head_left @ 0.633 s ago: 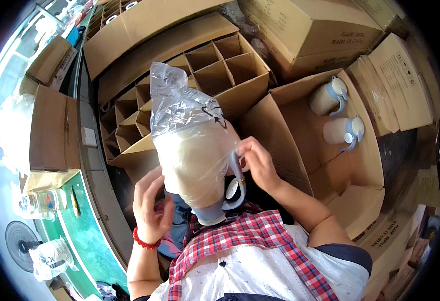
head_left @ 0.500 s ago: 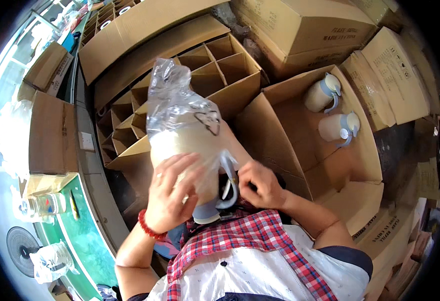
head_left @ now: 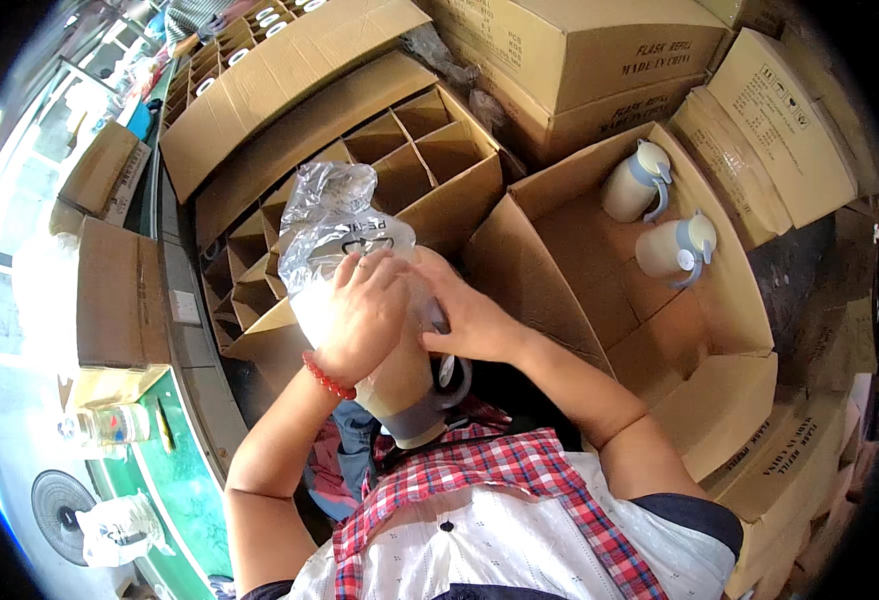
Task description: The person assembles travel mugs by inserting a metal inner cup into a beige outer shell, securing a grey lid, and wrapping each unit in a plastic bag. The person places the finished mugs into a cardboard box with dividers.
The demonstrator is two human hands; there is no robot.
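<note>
In front of my body, a vacuum jug (head_left: 399, 385) with a cream body and blue-grey collar and handle is tilted, its collar end towards my apron. A clear printed plastic bag (head_left: 324, 205) covers its far part and sticks out crumpled beyond it. My left hand (head_left: 367, 310), with a red bead bracelet at the wrist, is closed over the bagged body. On the other side my right hand (head_left: 464, 315) grips it above the handle, thumb and fingers round the bag. Two similar jugs, a farther one (head_left: 627, 190) and a nearer one (head_left: 664, 248), lie in an open carton (head_left: 619, 310) to the right.
Ahead stands a large carton with cardboard dividers (head_left: 409, 165). Closed cartons (head_left: 599, 60) are stacked at the back right. On the left runs a green-topped table (head_left: 174, 480), with a clear plastic container (head_left: 119, 425) on it and a fan (head_left: 62, 505) beside it.
My left hand has slid farther up the bagged jug. My right hand has moved from near the handle onto the bag, and the bag's loose end sits lower.
</note>
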